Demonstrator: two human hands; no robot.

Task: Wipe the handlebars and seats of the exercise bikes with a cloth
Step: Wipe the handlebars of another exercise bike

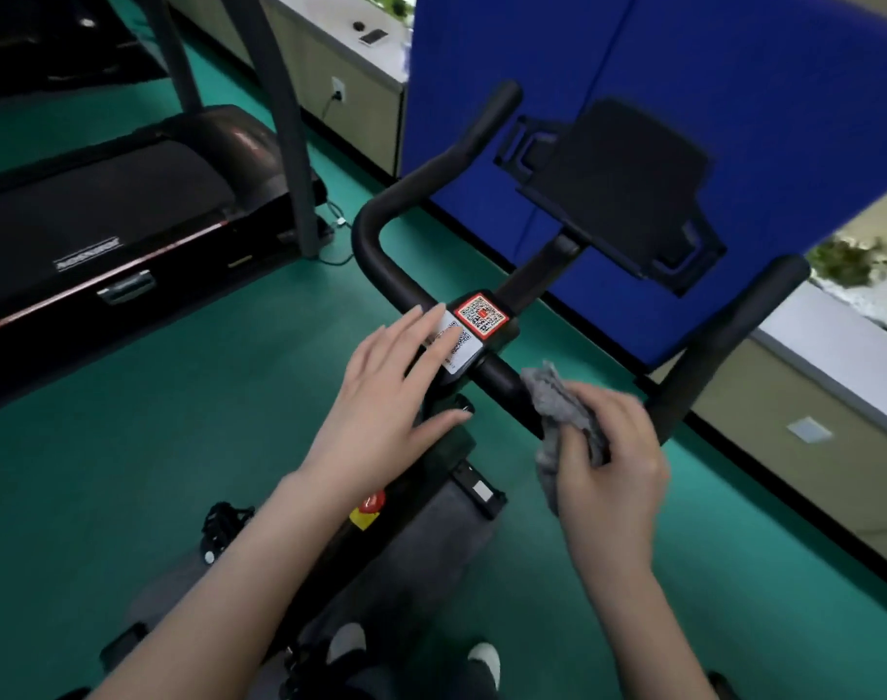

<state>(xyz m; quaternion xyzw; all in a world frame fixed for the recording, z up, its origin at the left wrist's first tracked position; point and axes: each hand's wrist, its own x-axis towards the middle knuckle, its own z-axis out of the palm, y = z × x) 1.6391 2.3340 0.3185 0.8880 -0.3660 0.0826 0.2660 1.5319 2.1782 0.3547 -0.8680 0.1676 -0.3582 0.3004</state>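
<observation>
Head view: two hands at the centre of an exercise bike's handlebar [366, 234], one of them holding the cloth [557, 396].

The left hand [396, 396] lies flat with straight, spread fingers on the central clamp, partly covering a white label [460, 346] just beside a red-bordered QR sticker [481, 314]. The right hand [608, 472] has its fingers and thumb curled round the crumpled grey cloth, which touches the black crossbar just right of the clamp. The two hands are near each other but apart. Both bar ends rise away from the viewer, with a dark tablet holder [628, 194] on a stem between them. A red knob [372, 501] shows on the frame below the left wrist. A treadmill [103, 209] stands to the left on the green floor [179, 421], and a blue partition [734, 68] stands behind the bike.
</observation>
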